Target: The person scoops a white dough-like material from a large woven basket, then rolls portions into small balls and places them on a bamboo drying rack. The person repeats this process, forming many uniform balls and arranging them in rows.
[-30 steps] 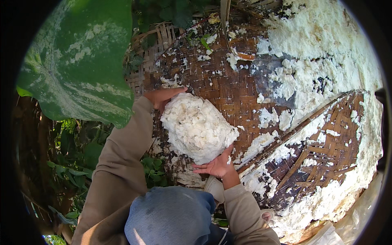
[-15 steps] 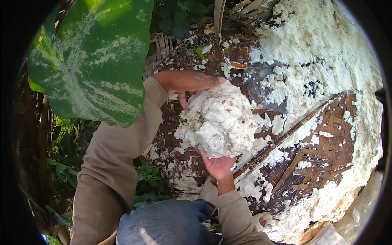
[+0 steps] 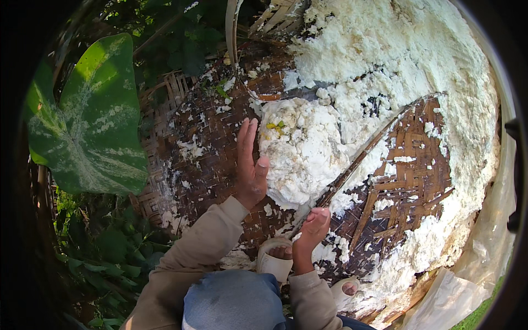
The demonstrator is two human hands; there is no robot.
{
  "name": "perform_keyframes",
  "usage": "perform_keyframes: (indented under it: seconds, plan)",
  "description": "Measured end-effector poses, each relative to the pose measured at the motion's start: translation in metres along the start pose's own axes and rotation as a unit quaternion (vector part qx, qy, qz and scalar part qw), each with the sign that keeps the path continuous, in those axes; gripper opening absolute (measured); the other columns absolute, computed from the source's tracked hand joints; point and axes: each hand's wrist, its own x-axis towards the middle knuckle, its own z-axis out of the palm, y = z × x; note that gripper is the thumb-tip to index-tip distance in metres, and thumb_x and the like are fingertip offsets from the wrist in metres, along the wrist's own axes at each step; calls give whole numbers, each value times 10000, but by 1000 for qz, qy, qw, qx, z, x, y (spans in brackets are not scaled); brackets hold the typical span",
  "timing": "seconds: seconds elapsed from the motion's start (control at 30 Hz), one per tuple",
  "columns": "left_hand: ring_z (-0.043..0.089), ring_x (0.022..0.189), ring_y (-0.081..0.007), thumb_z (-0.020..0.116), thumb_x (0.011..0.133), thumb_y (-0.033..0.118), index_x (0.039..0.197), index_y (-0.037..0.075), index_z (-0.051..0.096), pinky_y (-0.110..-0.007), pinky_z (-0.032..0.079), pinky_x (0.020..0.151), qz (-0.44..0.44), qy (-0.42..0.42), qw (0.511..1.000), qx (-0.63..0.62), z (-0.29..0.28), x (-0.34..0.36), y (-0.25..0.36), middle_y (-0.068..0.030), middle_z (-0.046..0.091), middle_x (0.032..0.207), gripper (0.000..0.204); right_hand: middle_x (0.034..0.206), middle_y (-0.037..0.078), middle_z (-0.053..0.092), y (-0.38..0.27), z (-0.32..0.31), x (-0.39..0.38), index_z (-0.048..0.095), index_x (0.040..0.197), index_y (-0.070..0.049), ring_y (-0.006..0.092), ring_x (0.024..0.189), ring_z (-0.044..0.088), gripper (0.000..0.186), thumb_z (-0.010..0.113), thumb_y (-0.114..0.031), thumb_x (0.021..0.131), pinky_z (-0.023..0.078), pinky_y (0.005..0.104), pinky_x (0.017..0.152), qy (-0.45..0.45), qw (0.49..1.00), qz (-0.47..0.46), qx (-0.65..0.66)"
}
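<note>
A big white, crumbly lump of soft pulp-like matter rests on a dark woven bamboo mat. Yellow-green leaf bits and brownish specks show on its upper side. Along its left edge lies my left hand, open, fingers stretched out and the thumb at or very near the lump. Just below the lump is my right hand, its fingers curled in, with nothing visible in them. This hand is close to the lower end of a thin dark strip running up to the right.
White crumbly matter covers the upper and right parts of the mat. Clear plastic sheeting lines the right edge. A large green leaf and other plants stand at left. My sandalled foot is near the lower middle.
Both hands have let go of the lump, which is now down on the mat with a different side up. My left hand has moved down to its side. The view has shifted.
</note>
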Motion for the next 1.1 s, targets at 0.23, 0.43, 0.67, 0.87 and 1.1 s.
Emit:
perform_keyframes:
  seconds: [0.23, 0.43, 0.67, 0.87, 1.1]
  plan:
    - [325, 1460, -454, 392, 1092, 514, 1534, 68, 487, -577, 222, 1210, 36, 37, 984, 172, 48, 3, -3, -260, 345, 1609, 635, 1643, 333, 243, -47, 59, 52, 346, 1561, 64, 473, 1535, 240, 805, 335, -589, 1090, 209, 560, 1233, 171, 886, -381, -202]
    - [361, 1420, -436, 461, 1078, 446, 1486, 101, 561, -563, 249, 1200, 58, -22, 987, 150, 30, 29, -23, -238, 408, 1555, 543, 1630, 313, 294, -81, 33, 60, 396, 1543, 30, 464, 1522, 268, 717, 363, -529, 1095, 223, 560, 1228, 205, 863, -408, -215]
    - [454, 1358, -433, 591, 1021, 379, 1455, 90, 583, -507, 297, 1191, 21, -101, 989, 110, 10, 84, 2, -234, 527, 1443, 522, 1540, 316, 445, -121, 50, 101, 534, 1461, -5, 465, 1449, 396, 645, 612, -462, 1012, 272, 561, 1208, 82, 888, -361, -272]
    - [336, 1465, -474, 494, 1035, 477, 1428, 70, 587, -735, 210, 1146, 24, -220, 920, 322, 33, 80, 19, -201, 447, 1557, 573, 1563, 185, 491, -151, 55, 131, 482, 1524, -55, 404, 1428, 466, 549, 540, -338, 1057, 346, 539, 1179, -89, 798, -344, -487]
    - [245, 1505, -517, 485, 1032, 447, 1493, 95, 530, -767, 177, 1136, 74, -170, 909, 372, 36, 48, 34, -203, 360, 1630, 582, 1467, 276, 539, -131, 54, 128, 543, 1466, -23, 423, 1380, 489, 505, 536, -308, 1049, 352, 501, 1161, 26, 846, -336, -412]
